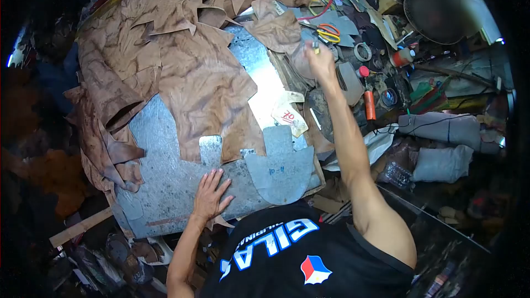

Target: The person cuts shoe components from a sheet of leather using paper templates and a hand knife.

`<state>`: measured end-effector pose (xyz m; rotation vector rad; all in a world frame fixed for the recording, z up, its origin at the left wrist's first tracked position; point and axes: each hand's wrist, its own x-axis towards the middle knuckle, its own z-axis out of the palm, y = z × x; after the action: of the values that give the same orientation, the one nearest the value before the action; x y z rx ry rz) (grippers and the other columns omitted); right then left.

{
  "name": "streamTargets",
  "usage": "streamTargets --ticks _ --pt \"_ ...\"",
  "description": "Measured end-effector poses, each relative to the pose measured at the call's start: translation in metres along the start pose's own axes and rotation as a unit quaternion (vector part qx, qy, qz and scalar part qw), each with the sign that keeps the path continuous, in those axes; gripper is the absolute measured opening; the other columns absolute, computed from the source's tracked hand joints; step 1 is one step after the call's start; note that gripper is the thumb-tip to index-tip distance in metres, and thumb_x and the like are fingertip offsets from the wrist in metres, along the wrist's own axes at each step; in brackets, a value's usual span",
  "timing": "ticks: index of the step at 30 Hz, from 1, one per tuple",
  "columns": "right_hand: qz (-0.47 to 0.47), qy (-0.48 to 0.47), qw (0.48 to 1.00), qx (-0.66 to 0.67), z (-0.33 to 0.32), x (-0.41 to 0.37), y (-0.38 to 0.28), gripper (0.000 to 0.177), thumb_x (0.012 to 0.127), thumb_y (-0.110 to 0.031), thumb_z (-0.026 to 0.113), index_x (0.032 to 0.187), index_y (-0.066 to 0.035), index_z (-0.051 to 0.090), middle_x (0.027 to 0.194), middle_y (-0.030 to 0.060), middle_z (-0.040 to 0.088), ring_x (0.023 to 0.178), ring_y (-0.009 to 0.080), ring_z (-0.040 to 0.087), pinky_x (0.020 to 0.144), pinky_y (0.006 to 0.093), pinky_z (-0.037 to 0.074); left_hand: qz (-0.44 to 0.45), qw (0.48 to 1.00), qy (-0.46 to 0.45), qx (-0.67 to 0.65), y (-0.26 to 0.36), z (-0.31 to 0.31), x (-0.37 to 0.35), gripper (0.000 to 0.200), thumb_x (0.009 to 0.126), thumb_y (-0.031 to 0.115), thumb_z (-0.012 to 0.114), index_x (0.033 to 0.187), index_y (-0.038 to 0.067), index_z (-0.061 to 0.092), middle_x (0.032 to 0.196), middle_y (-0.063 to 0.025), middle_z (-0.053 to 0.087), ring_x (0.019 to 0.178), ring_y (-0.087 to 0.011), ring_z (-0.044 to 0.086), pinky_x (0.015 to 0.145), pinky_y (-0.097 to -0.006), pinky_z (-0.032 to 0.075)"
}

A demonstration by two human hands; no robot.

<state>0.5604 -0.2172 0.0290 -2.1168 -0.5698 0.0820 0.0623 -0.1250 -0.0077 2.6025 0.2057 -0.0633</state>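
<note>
My left hand (212,193) lies flat on the grey metal sheet (165,182), its fingers spread, just below a cut-out notch in the brown leather (204,88). A grey template (281,168) with blue writing is to its right. My right hand (320,59) reaches far forward at the right side of the table, fingers curled around a small yellowish item (316,48) that I cannot make out. Orange-handled scissors (329,33) lie just beyond that hand. A white pattern piece (290,115) with red marks rests between the two hands.
More crumpled leather (116,94) covers the left and back of the table. At the right are a roll of tape (362,52), an orange-red bottle (369,105), a red-labelled container (403,57) and a round fan (433,16). Wrapped bundles (443,164) lie farther right.
</note>
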Motion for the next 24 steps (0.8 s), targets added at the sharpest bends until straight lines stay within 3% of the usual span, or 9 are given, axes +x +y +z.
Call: streamTargets --ticks 1,2,5,7,10,11,17,19,24 --pt "-0.014 0.038 0.999 -0.034 0.013 -0.025 0.030 0.049 0.091 -0.045 0.056 0.082 0.001 0.066 0.069 0.0191 0.066 0.066 0.0322 0.067 0.063 0.0420 0.050 -0.002 1.000 -0.001 -0.001 -0.001 0.001 -0.001 0.051 0.084 0.036 0.067 0.128 0.011 0.057 0.147 -0.0203 0.039 0.136 -0.0405 0.035 0.113 -0.0523 0.026" --pt "0.130 -0.106 0.986 -0.011 -0.013 -0.067 -0.020 0.045 0.093 -0.042 0.056 0.090 0.002 0.066 0.075 0.0205 0.068 0.070 0.0309 0.068 0.063 0.0421 0.050 -0.008 1.000 0.009 0.002 -0.002 0.001 -0.001 0.050 0.084 0.035 0.067 0.127 0.012 0.058 0.148 -0.0197 0.038 0.137 -0.0402 0.034 0.113 -0.0516 0.026" --pt "0.094 -0.118 0.989 -0.008 -0.020 -0.172 -0.023 0.034 0.091 -0.027 0.062 0.109 0.002 0.066 0.093 0.0241 0.069 0.088 0.0303 0.070 0.076 0.0390 0.052 -0.039 0.999 0.034 -0.008 -0.004 0.005 -0.011 0.046 0.084 0.026 0.067 0.127 0.011 0.058 0.149 -0.0196 0.037 0.137 -0.0413 0.032 0.113 -0.0517 0.026" --pt "0.030 -0.098 0.994 -0.028 -0.022 -0.232 -0.020 0.031 0.089 -0.020 0.063 0.113 0.001 0.066 0.101 0.0247 0.068 0.097 0.0331 0.068 0.084 0.0382 0.052 -0.059 0.997 0.037 0.033 -0.007 0.008 -0.025 0.044 0.083 0.018 0.066 0.127 0.012 0.058 0.148 -0.0199 0.037 0.138 -0.0411 0.032 0.112 -0.0525 0.026" --pt "0.110 -0.149 0.980 -0.076 -0.026 -0.296 -0.038 0.031 0.088 -0.016 0.063 0.115 0.001 0.065 0.110 0.0264 0.065 0.104 0.0361 0.065 0.087 0.0393 0.050 -0.044 0.997 0.066 0.018 -0.020 0.015 -0.054 0.047 0.079 0.005 0.061 0.125 0.013 0.059 0.148 -0.0203 0.038 0.136 -0.0416 0.035 0.110 -0.0536 0.030" --pt "0.064 -0.144 0.983 -0.096 -0.022 -0.314 -0.032 0.031 0.088 -0.015 0.064 0.115 0.001 0.064 0.111 0.0250 0.065 0.104 0.0369 0.064 0.086 0.0410 0.050 -0.053 0.996 0.073 0.004 -0.019 0.010 -0.060 0.046 0.079 0.003 0.060 0.124 0.012 0.059 0.147 -0.0209 0.039 0.135 -0.0422 0.036 0.108 -0.0531 0.032" --pt "0.020 -0.150 0.981 -0.125 -0.011 -0.353 -0.058 0.028 0.088 -0.012 0.064 0.112 0.001 0.062 0.099 0.0202 0.063 0.089 0.0380 0.063 0.078 0.0426 0.051 -0.103 0.989 0.102 0.016 -0.022 -0.009 -0.097 0.044 0.080 -0.003 0.057 0.122 0.010 0.059 0.145 -0.0205 0.040 0.131 -0.0396 0.041 0.102 -0.0477 0.039" --pt "-0.055 -0.147 0.973 -0.169 -0.010 -0.361 -0.064 0.030 0.087 -0.012 0.064 0.115 -0.001 0.060 0.101 0.0197 0.060 0.089 0.0380 0.062 0.076 0.0423 0.051 -0.093 0.987 0.131 0.006 -0.026 -0.013 -0.117 0.043 0.079 -0.004 0.057 0.120 0.009 0.060 0.137 -0.0205 0.046 0.123 -0.0395 0.048 0.097 -0.0463 0.042" --pt "-0.042 -0.092 0.962 -0.255 -0.021 -0.388 -0.055 0.040 0.085 -0.018 0.069 0.121 -0.004 0.057 0.115 0.0201 0.056 0.098 0.0407 0.060 0.080 0.0451 0.051 -0.152 0.984 0.080 -0.048 -0.038 -0.018 -0.173 0.048 0.075 -0.004 0.064 0.122 0.005 0.059 0.117 -0.0202 0.055 0.097 -0.0379 0.055 0.086 -0.0446 0.045"
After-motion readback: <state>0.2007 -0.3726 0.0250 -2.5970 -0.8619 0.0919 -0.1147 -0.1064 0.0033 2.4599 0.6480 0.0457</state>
